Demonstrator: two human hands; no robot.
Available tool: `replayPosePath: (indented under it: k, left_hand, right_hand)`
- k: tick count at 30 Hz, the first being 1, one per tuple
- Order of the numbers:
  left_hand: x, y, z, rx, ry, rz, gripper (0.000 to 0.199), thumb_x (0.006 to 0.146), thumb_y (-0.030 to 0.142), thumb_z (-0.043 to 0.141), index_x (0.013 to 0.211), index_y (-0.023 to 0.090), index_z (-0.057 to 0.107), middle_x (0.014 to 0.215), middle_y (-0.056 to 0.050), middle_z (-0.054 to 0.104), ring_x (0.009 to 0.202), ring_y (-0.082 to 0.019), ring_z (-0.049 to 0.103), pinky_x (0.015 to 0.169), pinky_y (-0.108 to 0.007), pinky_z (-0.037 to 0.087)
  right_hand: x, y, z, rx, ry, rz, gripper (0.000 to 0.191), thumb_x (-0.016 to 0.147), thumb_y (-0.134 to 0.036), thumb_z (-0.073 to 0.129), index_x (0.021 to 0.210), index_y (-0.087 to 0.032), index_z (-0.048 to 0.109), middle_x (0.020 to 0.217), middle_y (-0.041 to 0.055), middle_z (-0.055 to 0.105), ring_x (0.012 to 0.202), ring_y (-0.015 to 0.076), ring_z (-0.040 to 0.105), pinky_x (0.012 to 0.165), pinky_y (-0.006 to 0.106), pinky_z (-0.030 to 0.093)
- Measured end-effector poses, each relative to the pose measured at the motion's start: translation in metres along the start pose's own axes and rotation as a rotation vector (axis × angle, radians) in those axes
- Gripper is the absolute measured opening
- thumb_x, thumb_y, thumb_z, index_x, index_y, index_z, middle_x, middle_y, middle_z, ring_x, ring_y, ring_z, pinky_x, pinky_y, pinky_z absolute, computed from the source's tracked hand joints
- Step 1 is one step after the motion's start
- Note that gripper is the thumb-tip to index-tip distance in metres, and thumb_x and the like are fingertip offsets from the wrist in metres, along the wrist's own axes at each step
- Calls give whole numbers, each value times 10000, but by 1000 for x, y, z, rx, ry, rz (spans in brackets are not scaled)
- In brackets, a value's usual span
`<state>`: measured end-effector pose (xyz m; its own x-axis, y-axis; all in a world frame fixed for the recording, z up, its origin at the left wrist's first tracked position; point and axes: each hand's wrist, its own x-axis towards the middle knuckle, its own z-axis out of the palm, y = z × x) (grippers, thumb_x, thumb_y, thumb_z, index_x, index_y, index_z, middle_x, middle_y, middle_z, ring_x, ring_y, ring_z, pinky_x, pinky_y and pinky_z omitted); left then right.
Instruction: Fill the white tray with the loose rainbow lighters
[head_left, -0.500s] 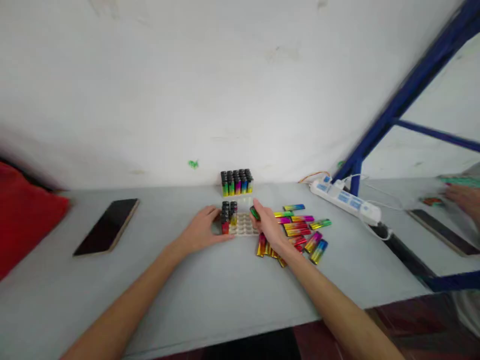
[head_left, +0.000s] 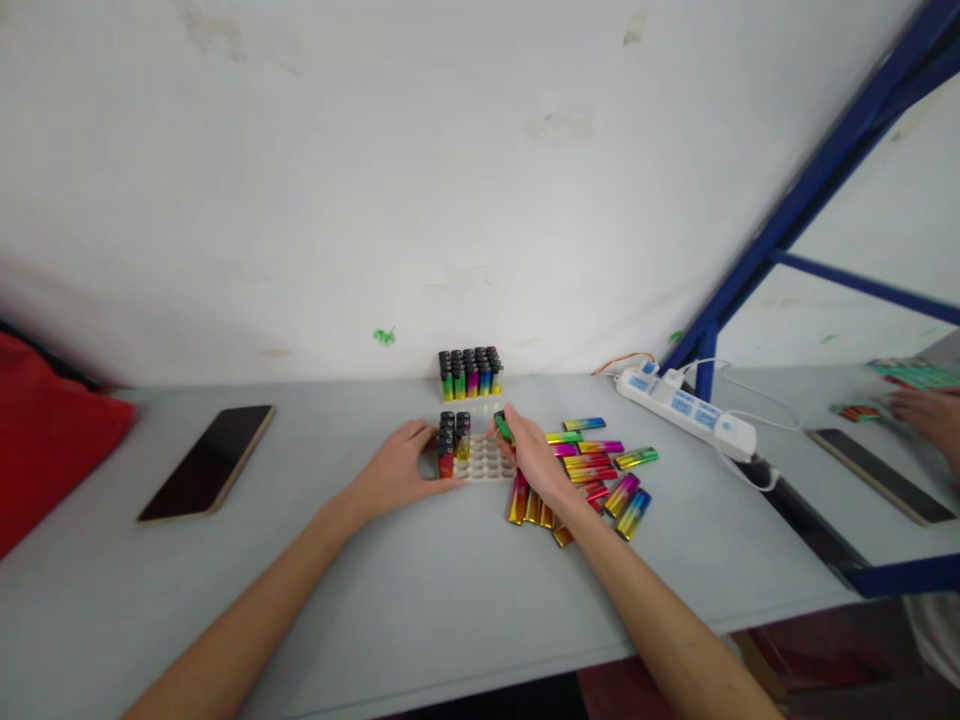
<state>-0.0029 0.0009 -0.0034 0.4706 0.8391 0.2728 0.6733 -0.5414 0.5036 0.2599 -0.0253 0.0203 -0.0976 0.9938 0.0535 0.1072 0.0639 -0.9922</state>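
A white tray (head_left: 489, 458) with rows of holes sits in front of me, several black-topped lighters (head_left: 447, 440) upright at its left end. My left hand (head_left: 397, 465) grips that end, thumb along the front edge and fingers at the back left. Pinched in my right hand (head_left: 534, 455), a green lighter (head_left: 502, 427) is tilted over the right part of the tray; its lower end is partly hidden by the fingers. Loose shiny lighters (head_left: 589, 465) in several colours lie in a heap beside and beneath my right wrist.
A full block of upright lighters (head_left: 471, 375) stands behind the tray near the wall. Left lie a phone (head_left: 208, 462) and red cloth (head_left: 52, 440). To the right are a white power strip (head_left: 686, 408), a blue metal frame (head_left: 750, 265), another phone (head_left: 877, 475) and another person's hand (head_left: 930, 412).
My right hand has shifted slightly left with the green lighter, now over the tray's holes. My left hand stays at the tray's left end. The whole view has tilted a little.
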Motion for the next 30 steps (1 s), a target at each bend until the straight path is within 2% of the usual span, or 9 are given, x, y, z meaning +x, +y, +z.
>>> replayPosePath:
  k: [4,6,8,12,16,19,22,26,30]
  left_hand:
    - [-1,1,0,-8,-2,1,667,805,828,915,1077,241,752,1154,-110,784,1074,-370,748,1018,-511,634]
    - [-1,2,0,-4,-5,1,657,809,819,918,1062,240,741,1145,-104,778,1067,-363,743,1007,-501,629]
    - [-1,1,1,2,-7,3,647,815,808,922,1051,236,733,1140,-103,772,1064,-358,738,1000,-494,624]
    - [-2,1,4,-5,-4,10,639,810,786,943,1063,237,736,1156,-108,768,1092,-364,735,1009,-495,618]
    - [-3,0,6,-15,4,11,639,800,768,963,1089,242,746,1174,-113,769,1098,-365,734,1020,-500,614]
    - [-3,0,6,-11,1,10,639,804,774,959,1089,246,740,1177,-118,766,1100,-368,735,1027,-510,611]
    - [-2,0,6,-22,-1,21,609,820,783,935,1051,257,730,1145,-111,771,1075,-366,735,1002,-513,614]
    - [-1,-2,4,-47,-3,19,590,847,795,892,1057,266,738,1139,-92,778,1077,-362,740,1009,-500,619]
    - [0,-4,1,-35,1,1,698,830,864,871,1154,255,761,1192,-102,787,1117,-371,749,1043,-505,626]
  right_hand:
    - [-7,-5,-6,-244,1,-262,581,1164,-766,456,1059,-249,702,898,28,669,832,229,645,771,354,543]
    - [-11,-6,-9,-388,15,-420,457,1180,-659,545,1080,-247,717,1066,85,730,1020,262,701,921,385,585]
    - [-14,-6,-10,-502,20,-512,384,1174,-594,616,1063,-246,735,1098,107,746,1063,279,715,973,400,594]
    - [-17,-1,-8,-559,-25,-460,283,1192,-503,646,1122,-248,747,857,31,769,805,243,742,812,342,584]
    - [-17,6,-5,-551,-92,-415,180,1216,-398,635,1217,-246,733,905,26,855,828,241,829,806,312,586]
    - [-16,6,0,-700,-168,-427,123,1204,-342,687,1254,-250,751,970,46,885,856,250,843,799,312,569]
    - [-16,-2,10,-938,-155,-421,172,1180,-373,754,1269,-231,791,1064,105,904,934,274,849,845,337,545]
    - [-19,-19,18,-1105,-116,-319,352,1184,-517,734,1047,-204,820,971,114,892,915,263,831,941,375,492]
    - [-16,-22,-13,-1020,-69,-319,366,1228,-483,661,1034,-210,810,918,58,858,871,228,793,967,369,482]
